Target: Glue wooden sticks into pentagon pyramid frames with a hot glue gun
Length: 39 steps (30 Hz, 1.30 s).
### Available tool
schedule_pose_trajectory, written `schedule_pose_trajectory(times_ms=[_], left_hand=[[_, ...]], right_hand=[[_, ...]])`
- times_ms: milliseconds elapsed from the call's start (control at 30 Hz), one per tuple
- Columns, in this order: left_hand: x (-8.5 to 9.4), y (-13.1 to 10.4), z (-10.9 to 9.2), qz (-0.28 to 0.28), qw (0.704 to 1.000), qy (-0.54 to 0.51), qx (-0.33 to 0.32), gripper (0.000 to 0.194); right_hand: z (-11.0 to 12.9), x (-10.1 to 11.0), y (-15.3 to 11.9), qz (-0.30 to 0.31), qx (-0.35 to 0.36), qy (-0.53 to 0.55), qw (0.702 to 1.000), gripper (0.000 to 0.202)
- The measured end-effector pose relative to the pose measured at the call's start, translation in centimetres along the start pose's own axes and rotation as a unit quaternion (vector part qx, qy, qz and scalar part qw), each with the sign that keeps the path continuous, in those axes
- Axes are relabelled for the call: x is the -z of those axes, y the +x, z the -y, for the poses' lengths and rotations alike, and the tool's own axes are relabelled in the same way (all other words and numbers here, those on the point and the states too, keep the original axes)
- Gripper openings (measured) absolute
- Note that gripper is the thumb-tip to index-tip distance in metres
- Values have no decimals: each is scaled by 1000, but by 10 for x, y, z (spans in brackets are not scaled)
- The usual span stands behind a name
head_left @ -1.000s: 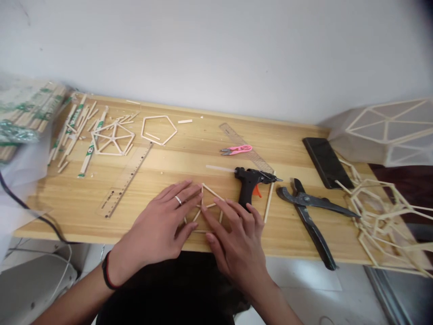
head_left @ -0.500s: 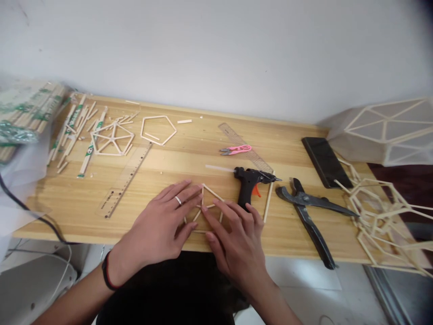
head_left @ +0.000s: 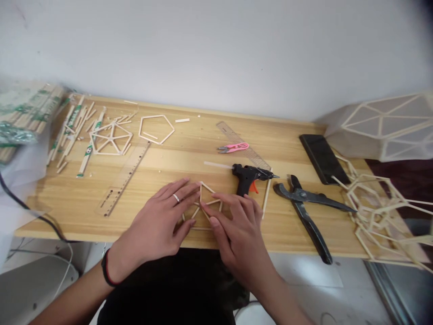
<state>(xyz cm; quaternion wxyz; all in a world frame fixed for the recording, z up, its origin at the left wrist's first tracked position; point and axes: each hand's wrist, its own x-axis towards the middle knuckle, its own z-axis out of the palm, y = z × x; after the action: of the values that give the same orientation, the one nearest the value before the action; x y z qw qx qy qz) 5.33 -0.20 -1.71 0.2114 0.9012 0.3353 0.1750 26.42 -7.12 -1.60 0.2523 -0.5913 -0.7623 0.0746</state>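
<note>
A small pentagon frame (head_left: 203, 229) of thin wooden sticks with inner spokes lies flat near the table's front edge, partly covered by both hands. My left hand (head_left: 160, 216), with a ring and a dark wristband, rests over its left side. Its fingers are stretched out and the thumb touches a spoke. My right hand (head_left: 238, 225) is at the right side, its index fingertip pressing where the spokes meet. The right thumb lies close against that index finger, by a spoke. Just beyond the right hand lies a black glue gun (head_left: 245, 178) with an orange trigger and a clear glue stick.
To the right are dark pliers (head_left: 301, 198), a phone (head_left: 323, 158), several joined stick frames (head_left: 372, 198) and a covered stick shape (head_left: 382, 122). Pink snips (head_left: 233, 147), rulers (head_left: 125, 180), a pentagon (head_left: 157, 116), a spoked frame (head_left: 111, 139) and packed chopsticks (head_left: 37, 106) lie beyond and left.
My right hand has shifted slightly; its thumb has moved up against the index finger and its middle finger has moved toward the upper right stick. My left hand stays in place on the frame.
</note>
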Motion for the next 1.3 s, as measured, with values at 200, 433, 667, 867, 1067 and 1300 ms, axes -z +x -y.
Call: schedule_pose_trajectory(times_ms=[200,433,667,867,1067,1300], left_hand=[[1,0,-1,14,1000,8,-3,47],[1,-1,0,10,1000,9,-2,48],[2,-1,-1,13,1000,10,4,46],[1,-1,0,12,1000,13,-1,45],[-1,-1,0,4,1000,15,-7,48],[-1,-1,0,-1,1000,29,-8,47]], right_hand=[[6,-1,0,4,135,-179,975,34],[10,9,11,61,162,-163,971,32],[-11,34,32,207,8,89,974,34],[2,20,27,136,96,-25,986,31],[18,-6,13,62,186,-165,967,29],[1,22,36,167,27,82,982,32]])
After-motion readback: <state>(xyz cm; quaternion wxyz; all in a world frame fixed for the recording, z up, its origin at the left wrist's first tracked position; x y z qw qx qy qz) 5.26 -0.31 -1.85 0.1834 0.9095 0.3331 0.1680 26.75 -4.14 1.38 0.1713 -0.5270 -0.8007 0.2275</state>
